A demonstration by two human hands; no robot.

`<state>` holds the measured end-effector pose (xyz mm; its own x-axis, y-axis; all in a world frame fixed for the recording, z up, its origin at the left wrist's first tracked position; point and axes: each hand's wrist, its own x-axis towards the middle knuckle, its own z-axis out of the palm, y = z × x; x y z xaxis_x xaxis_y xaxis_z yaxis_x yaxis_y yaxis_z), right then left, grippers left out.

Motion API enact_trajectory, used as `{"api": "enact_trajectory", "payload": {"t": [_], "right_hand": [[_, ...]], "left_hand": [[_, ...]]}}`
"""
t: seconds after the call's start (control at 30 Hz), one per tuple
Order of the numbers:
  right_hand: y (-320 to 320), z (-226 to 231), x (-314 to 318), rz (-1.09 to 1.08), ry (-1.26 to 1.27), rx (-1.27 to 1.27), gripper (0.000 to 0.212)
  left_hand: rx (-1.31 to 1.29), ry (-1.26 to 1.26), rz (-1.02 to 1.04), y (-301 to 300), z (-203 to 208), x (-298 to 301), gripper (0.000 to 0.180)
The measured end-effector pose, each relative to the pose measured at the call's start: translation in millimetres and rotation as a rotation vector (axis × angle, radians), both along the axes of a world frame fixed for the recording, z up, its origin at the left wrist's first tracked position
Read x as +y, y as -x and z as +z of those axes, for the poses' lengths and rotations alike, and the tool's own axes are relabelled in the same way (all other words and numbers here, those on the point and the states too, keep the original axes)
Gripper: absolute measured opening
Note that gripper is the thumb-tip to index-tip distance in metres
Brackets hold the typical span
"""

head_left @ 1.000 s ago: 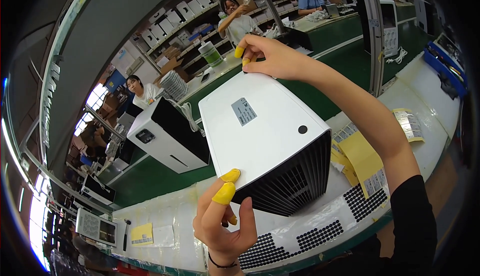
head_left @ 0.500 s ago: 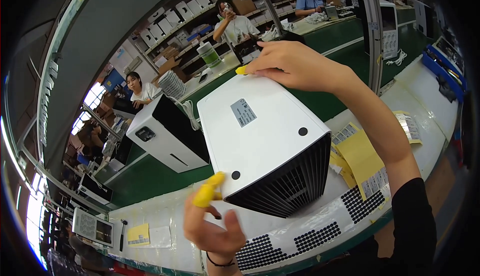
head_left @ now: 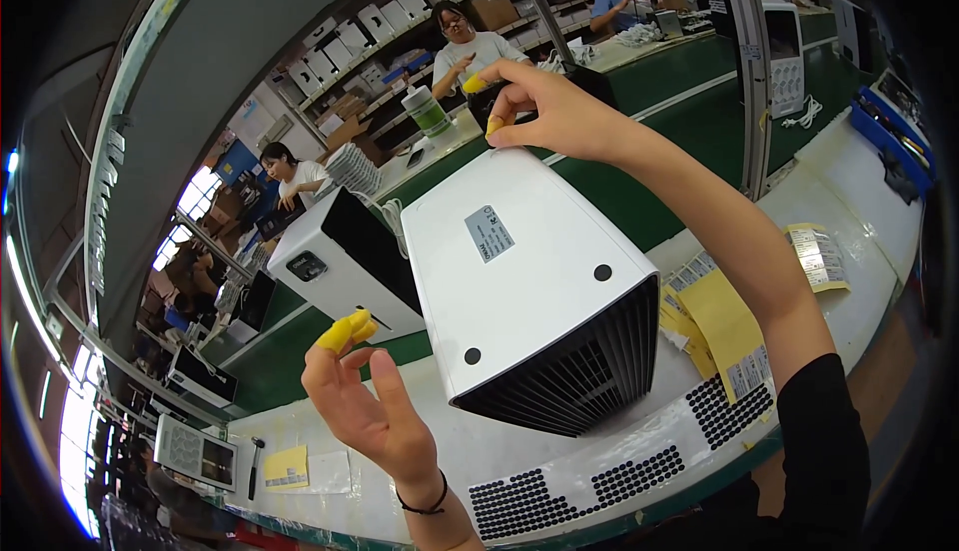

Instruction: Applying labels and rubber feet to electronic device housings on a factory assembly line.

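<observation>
A white box-shaped appliance (head_left: 529, 241) with a black slatted grille stands on the bench in front of me. Its upper face bears a grey label (head_left: 488, 234) and two round black pads (head_left: 473, 356) near the grille edge. At the far left corner of that face is my right hand (head_left: 549, 111), thumb and a finger pinched together, index stretched out; anything between them is too small to make out. My left hand (head_left: 370, 401) hovers left of the appliance, apart from it, palm up, fingers spread, holding nothing. Yellow covers wrap fingertips of both hands.
Sheets of black round pads (head_left: 521, 503) lie along the near bench edge. Yellow label sheets (head_left: 724, 321) are at the right, a hammer (head_left: 254, 466) at the left. Another white appliance (head_left: 340, 271) stands on the green conveyor (head_left: 639, 206). Co-workers sit beyond it.
My left hand has moved left, off the appliance's near corner, and opened. My right hand has lifted its index finger from the far corner and pinches there.
</observation>
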<state>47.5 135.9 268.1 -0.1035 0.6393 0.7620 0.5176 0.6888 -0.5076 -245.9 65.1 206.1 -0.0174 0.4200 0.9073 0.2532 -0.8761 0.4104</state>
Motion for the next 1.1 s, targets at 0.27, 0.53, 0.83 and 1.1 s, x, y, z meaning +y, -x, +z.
{"api": "enact_trajectory", "payload": {"t": [0.27, 0.53, 0.83, 1.1], "right_hand": [[-5.4, 3.7, 1.9, -0.019, 0.175, -0.136, 0.047], [1.3, 7.1, -20.8, -0.101, -0.115, -0.45, 0.028], [10.3, 20.0, -12.2, -0.137, 0.12, -0.359, 0.03], [-5.1, 8.0, 12.8, 0.035, 0.373, -0.119, 0.047]], "left_hand": [[0.044, 0.017, -0.036, -2.9, -8.1, 1.8, 0.031], [0.039, 0.016, -0.058, -2.3, -12.8, 10.1, 0.028], [-0.116, 0.001, -0.24, -19.6, 8.7, 55.0, 0.029], [-0.106, 0.105, -0.468, -28.1, 33.5, 94.2, 0.035]]}}
